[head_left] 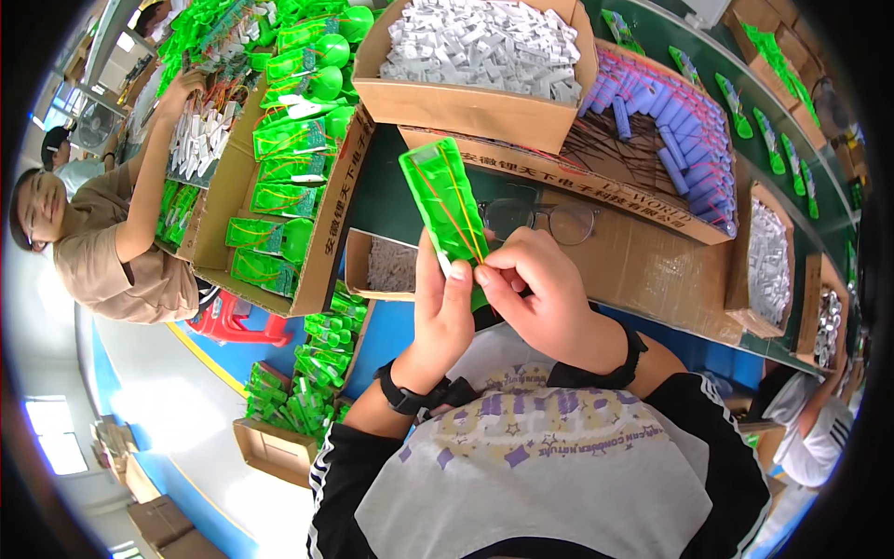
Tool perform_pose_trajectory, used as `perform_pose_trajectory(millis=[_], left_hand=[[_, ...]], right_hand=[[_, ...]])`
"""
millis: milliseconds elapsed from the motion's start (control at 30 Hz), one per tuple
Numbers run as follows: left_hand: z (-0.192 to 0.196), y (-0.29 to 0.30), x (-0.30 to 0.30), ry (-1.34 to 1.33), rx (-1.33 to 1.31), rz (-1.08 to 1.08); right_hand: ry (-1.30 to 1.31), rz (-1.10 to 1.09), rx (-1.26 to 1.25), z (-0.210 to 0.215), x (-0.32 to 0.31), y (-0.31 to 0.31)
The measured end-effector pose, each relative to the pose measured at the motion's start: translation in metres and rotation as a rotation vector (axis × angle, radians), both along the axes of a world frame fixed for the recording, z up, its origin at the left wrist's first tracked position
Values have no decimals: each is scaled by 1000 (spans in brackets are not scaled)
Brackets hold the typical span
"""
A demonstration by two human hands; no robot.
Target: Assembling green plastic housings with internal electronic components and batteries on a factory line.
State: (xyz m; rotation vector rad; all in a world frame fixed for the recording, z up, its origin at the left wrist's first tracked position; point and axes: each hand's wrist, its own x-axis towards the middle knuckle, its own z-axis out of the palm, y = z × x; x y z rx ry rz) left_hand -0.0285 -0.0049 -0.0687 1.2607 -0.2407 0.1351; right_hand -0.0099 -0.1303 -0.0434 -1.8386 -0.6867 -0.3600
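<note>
In front of my chest, my left hand [441,317] grips the lower end of a long green plastic housing [430,197], thumb on its near edge. The housing is tilted, with its open side toward me. Thin red and yellow wires [463,216] run lengthwise along its inside and meet at the lower end. There, my right hand [540,287] is closed in a pinch on the wire ends, its thumb and forefinger close to my left thumb. Whatever else lies between those fingertips is too small to make out.
Ahead stand a cardboard box [456,104] of white plastic parts and a box of purple cylindrical cells [680,140] with wires. Eyeglasses [570,224] lie beyond my hands. Wired green housings fill a box [331,228] at left, beside a co-worker [126,238]. Small-part boxes [740,279] stand at right.
</note>
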Motion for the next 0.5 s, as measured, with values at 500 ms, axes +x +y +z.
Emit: perform_pose_trajectory(millis=[500], left_hand=[[14, -8, -1, 217, -93, 35]], right_hand=[[-416, -149, -298, -9, -6, -1]])
